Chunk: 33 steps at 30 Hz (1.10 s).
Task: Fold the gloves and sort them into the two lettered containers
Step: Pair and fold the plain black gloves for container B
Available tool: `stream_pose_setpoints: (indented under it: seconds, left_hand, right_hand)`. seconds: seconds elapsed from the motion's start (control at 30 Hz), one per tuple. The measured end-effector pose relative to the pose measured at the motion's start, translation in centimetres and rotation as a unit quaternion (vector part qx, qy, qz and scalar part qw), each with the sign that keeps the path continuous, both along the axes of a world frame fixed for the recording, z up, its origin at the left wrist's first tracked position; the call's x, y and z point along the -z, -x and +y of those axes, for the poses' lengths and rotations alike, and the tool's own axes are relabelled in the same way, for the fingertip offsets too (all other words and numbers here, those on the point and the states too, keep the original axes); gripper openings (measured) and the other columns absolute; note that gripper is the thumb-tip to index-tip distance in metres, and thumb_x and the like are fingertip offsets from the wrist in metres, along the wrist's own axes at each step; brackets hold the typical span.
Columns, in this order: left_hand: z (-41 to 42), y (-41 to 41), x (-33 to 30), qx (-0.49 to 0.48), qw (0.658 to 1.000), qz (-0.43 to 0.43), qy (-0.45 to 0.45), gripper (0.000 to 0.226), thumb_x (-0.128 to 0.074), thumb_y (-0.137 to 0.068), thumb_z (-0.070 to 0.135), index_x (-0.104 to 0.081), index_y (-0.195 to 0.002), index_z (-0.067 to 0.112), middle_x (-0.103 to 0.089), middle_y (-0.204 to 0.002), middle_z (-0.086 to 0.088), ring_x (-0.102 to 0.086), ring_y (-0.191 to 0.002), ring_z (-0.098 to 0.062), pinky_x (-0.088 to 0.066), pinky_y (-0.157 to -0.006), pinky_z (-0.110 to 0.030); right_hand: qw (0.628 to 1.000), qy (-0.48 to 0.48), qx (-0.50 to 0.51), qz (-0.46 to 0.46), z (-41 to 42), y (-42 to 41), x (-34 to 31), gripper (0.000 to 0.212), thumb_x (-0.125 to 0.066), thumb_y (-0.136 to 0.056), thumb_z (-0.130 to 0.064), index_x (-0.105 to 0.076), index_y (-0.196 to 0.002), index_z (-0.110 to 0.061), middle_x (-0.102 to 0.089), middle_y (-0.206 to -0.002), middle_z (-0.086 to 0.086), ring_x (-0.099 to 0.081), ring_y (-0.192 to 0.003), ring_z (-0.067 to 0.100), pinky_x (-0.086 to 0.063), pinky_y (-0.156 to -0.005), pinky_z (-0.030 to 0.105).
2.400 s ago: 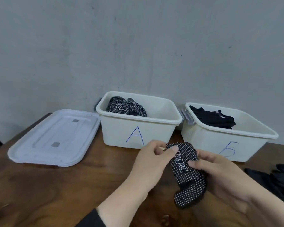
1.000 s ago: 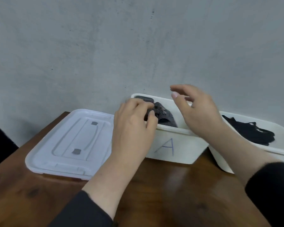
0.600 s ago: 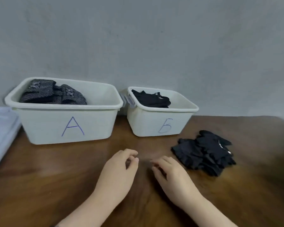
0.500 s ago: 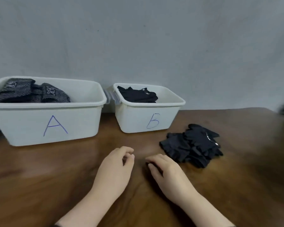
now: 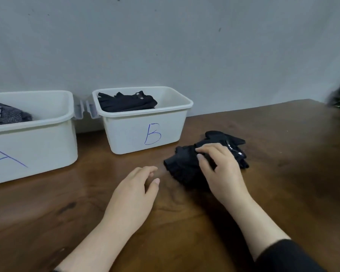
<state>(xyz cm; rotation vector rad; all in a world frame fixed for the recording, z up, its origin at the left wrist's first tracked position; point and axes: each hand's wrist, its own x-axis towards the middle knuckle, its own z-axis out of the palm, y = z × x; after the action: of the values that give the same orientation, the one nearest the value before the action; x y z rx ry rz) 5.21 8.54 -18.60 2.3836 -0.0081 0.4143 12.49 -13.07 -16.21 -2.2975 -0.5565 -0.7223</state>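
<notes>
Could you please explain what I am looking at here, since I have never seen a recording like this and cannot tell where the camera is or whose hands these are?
There is no machine: a person wears a camera on the head, looking forward and down, so the two bare hands are their own. They work at a brown wooden table by a grey wall. Two white tubs stand at the back: container A, holding speckled grey gloves, and container B, holding black gloves. A loose pile of black gloves lies on the table right of B. The right hand rests on that pile, fingers curling into the fabric. The left hand rests relaxed on the wood, holding nothing.
</notes>
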Motion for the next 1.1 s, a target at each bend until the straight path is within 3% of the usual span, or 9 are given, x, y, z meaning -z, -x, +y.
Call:
stream_pose_setpoints:
  seconds: [0.1,0.23,0.47,0.6,0.7,0.77,0.9,1.03,1.1]
  left_hand:
    - [-1.4,-1.0,-0.2,0.019,1.0,-0.006,-0.014,0.036,-0.045,-0.101,0.04,-0.051,-0.136,0.037,-0.051,-0.124,0.026,-0.048,-0.113,0.006,-0.039,-0.094,-0.016]
    - [-3.1,-2.2,-0.3,0.068,0.997,0.005,-0.04,0.042,-0.042,-0.102,0.044,-0.044,-0.143,0.039,-0.043,-0.139,0.028,-0.039,-0.126,0.007,-0.031,-0.103,-0.016]
    - [-4.7,-3.5,-0.2,0.119,0.984,0.038,-0.123,0.049,-0.036,-0.102,0.051,-0.035,-0.15,0.039,-0.035,-0.152,0.024,-0.026,-0.141,0.003,-0.016,-0.114,-0.022]
    - [-4.5,-3.5,-0.1,0.121,0.986,0.032,-0.114,0.049,-0.035,-0.102,0.053,-0.036,-0.149,0.04,-0.036,-0.151,0.025,-0.026,-0.141,0.004,-0.014,-0.111,-0.02]
    - [-4.2,-3.4,-0.3,0.102,0.994,0.002,-0.026,0.05,-0.037,-0.099,0.057,-0.037,-0.147,0.044,-0.04,-0.147,0.028,-0.032,-0.137,0.005,-0.022,-0.11,-0.018]
    - [-4.0,-3.1,-1.0,0.084,0.992,-0.032,0.092,0.052,-0.041,-0.094,0.06,-0.04,-0.144,0.045,-0.047,-0.14,0.03,-0.04,-0.13,0.01,-0.033,-0.109,-0.017]
    - [-3.9,-1.3,-3.3,0.101,0.928,-0.024,0.358,0.058,-0.052,-0.087,0.051,-0.044,-0.144,0.037,-0.064,-0.125,0.021,-0.056,-0.119,0.007,-0.044,-0.101,-0.018]
    - [-2.9,1.2,-4.3,0.06,0.881,0.004,0.47,0.024,-0.06,-0.097,0.027,-0.071,-0.118,0.024,-0.074,-0.113,0.004,-0.066,-0.111,-0.014,-0.049,-0.102,-0.035]
    - [-1.6,2.5,-4.2,0.006,0.869,-0.004,0.494,0.019,-0.06,-0.098,0.02,-0.074,-0.11,0.022,-0.075,-0.108,0.0,-0.068,-0.107,-0.019,-0.052,-0.098,-0.036]
  right_hand:
    - [0.99,0.018,0.038,0.135,-3.8,-2.1,-0.5,0.038,-0.052,-0.096,-0.004,-0.066,-0.123,-0.027,-0.056,-0.127,-0.019,-0.047,-0.127,0.005,-0.039,-0.112,0.032]
    - [0.958,0.095,0.012,0.27,-7.5,-3.6,-0.2,0.051,-0.055,-0.097,-0.009,-0.055,-0.139,-0.038,-0.045,-0.142,-0.028,-0.035,-0.14,0.0,-0.027,-0.106,0.018]
    - [0.981,0.004,0.068,0.179,-7.4,-4.5,0.1,0.026,-0.054,-0.103,-0.021,-0.069,-0.12,-0.035,-0.064,-0.116,-0.018,-0.062,-0.111,0.008,-0.05,-0.089,0.025]
    - [0.989,-0.114,0.081,0.038,-6.7,-3.4,-3.3,0.022,-0.054,-0.104,-0.02,-0.068,-0.112,-0.034,-0.07,-0.1,-0.02,-0.067,-0.097,0.002,-0.057,-0.082,0.023]
    - [0.981,-0.189,0.042,0.02,-5.7,-1.9,-7.9,0.016,-0.061,-0.101,-0.02,-0.071,-0.096,-0.032,-0.073,-0.082,-0.018,-0.069,-0.083,-0.003,-0.056,-0.071,0.015]
    - [0.972,-0.221,0.012,0.083,-4.8,-1.0,-10.2,0.015,-0.065,-0.098,-0.023,-0.075,-0.087,-0.028,-0.075,-0.079,-0.011,-0.072,-0.077,0.004,-0.059,-0.069,0.023]
    - [0.914,-0.288,-0.068,0.277,-1.6,1.0,-10.5,0.017,-0.065,-0.098,-0.022,-0.08,-0.091,-0.019,-0.079,-0.091,0.007,-0.076,-0.091,0.029,-0.061,-0.084,0.049]
    - [0.853,-0.319,-0.132,0.392,2.4,3.1,-7.7,0.024,-0.059,-0.101,-0.02,-0.08,-0.095,-0.012,-0.078,-0.098,0.011,-0.075,-0.092,0.026,-0.06,-0.077,0.038]
    - [0.817,-0.353,-0.155,0.43,4.1,3.9,-6.2,0.035,-0.052,-0.105,-0.033,-0.08,-0.1,-0.012,-0.078,-0.098,0.009,-0.075,-0.095,0.025,-0.059,-0.08,0.037]
